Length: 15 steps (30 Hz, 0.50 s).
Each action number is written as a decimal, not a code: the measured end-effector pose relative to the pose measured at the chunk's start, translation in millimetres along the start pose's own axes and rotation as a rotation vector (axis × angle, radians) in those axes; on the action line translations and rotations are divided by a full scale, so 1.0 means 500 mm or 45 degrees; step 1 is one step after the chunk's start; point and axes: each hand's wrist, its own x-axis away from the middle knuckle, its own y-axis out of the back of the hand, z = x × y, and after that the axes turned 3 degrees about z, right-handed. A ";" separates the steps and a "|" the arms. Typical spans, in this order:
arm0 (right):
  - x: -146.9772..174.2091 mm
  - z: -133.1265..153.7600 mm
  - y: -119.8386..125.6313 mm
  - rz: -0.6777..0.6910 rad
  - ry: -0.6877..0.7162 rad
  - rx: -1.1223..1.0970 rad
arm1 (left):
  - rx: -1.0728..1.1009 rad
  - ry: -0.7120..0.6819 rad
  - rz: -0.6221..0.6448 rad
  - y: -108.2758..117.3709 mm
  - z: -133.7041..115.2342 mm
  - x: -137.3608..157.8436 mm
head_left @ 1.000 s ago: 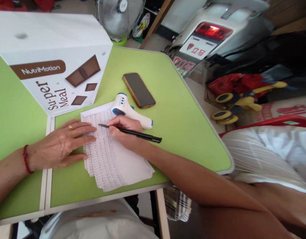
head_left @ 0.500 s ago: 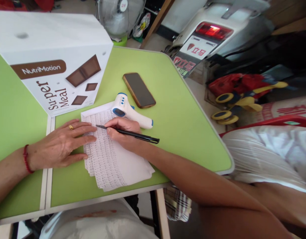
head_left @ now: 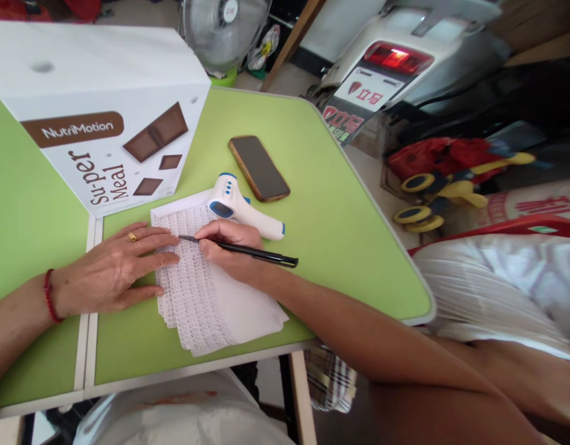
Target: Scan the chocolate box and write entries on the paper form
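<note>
At the near edge of the green worktop (head_left: 350, 247) lie overlapping paper sheets (head_left: 187, 296). Close rows of marks cover their left part and the right part is bare, so the writing looks partly done, with blank space left. The left hand (head_left: 111, 269) lies flat, fingers apart, holding nothing, fingertips on the sheets' left edge. The right hand (head_left: 238, 235) is clamped on a black pen (head_left: 259, 252) over the upper rows; the nib points left, just beside the left fingertips, its long axis sloping slightly nearer rightward. Nib contact is unclear. Beyond are a white infrared thermometer (head_left: 241, 213), a smartphone (head_left: 259, 168) and, leftward, a NutriMotion carton (head_left: 97, 157).
</note>
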 end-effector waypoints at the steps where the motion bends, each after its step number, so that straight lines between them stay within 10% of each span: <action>1: 0.000 -0.001 0.000 -0.017 -0.002 0.006 | 0.001 0.002 0.000 0.000 0.000 0.000; 15: -0.001 0.003 0.002 -0.021 -0.014 0.005 | 0.005 0.002 0.001 0.001 0.000 0.002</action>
